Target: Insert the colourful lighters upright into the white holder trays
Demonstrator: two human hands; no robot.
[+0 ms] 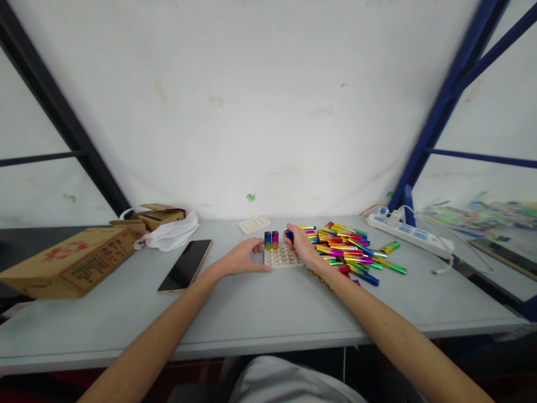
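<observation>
A small white tray (282,258) with rows of round holes lies flat on the table between my hands. Two shiny tubes, one blue-gold (267,241) and one magenta-blue (275,240), stand upright in its far left corner. My left hand (245,256) grips the tray's left side, thumb along the near corner and fingers curled beside the blue-gold tube. Over the tray's right side, my right hand (301,246) is closed on a dark blue shiny tube (289,235), mostly covered by the fingers. A loose pile of metallic coloured tubes (344,249) lies just right of it.
Behind the tray sits another white holed tray (254,224). To the left are a phone (185,266), a white plastic bag (170,235) and a cardboard box (75,260). A power strip (409,232) with cables lies at the right, near blue frame posts (436,112).
</observation>
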